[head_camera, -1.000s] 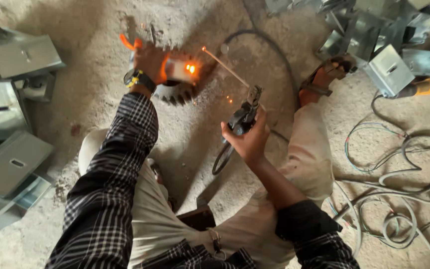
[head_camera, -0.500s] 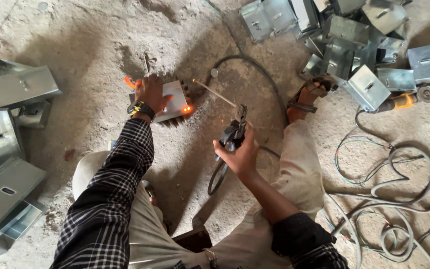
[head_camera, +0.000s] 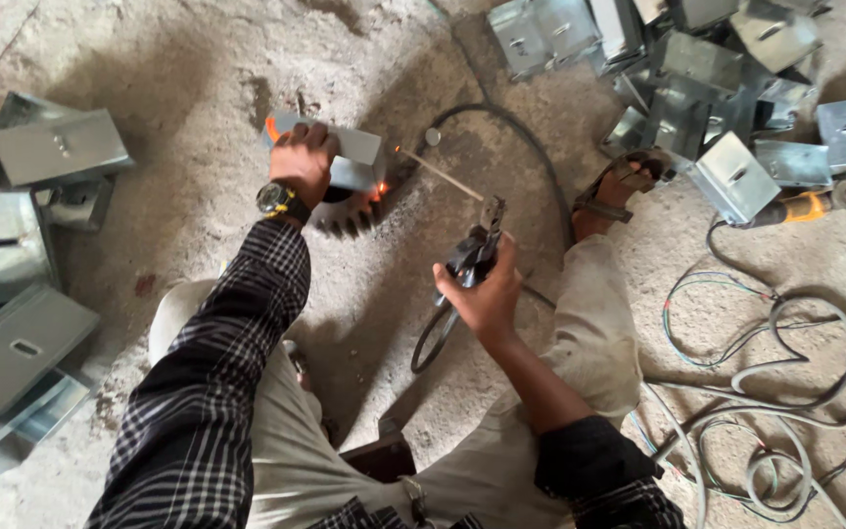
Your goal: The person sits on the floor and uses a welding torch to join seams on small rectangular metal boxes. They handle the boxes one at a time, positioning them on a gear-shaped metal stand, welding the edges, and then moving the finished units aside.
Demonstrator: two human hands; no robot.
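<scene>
While the person is crouching over the dusty concrete floor (head_camera: 198, 59), several items are only partly showing. Item: toothed gear wheel (head_camera: 345, 214), mostly lying hidden under the box and the wrist, only its lower teeth showing. Item: welding cable (head_camera: 531, 157), looping behind the holder and disappearing past the sandalled foot (head_camera: 619, 186). Item: angle grinder (head_camera: 800, 206), half covered by the box pile (head_camera: 697, 69) at the floor's far right corner. Item: grey metal box (head_camera: 354, 157), folded sheet, dull silver, resting on the gear near the floor's middle, glowing orange at its lower right corner. The left hand (head_camera: 301, 162), wearing a wristwatch (head_camera: 276, 199), is pressing down on it, fingers curling over its top edge. The right hand (head_camera: 482, 294) is gripping the dark electrode holder (head_camera: 472, 250), fingers wrapped tight; its thin rod (head_camera: 438, 173) is pointing toward the box, tip sitting just beside the glow. Loose wires (head_camera: 766, 392) are coiling along the right edge. More boxes (head_camera: 22, 245) are lying along the left edge.
</scene>
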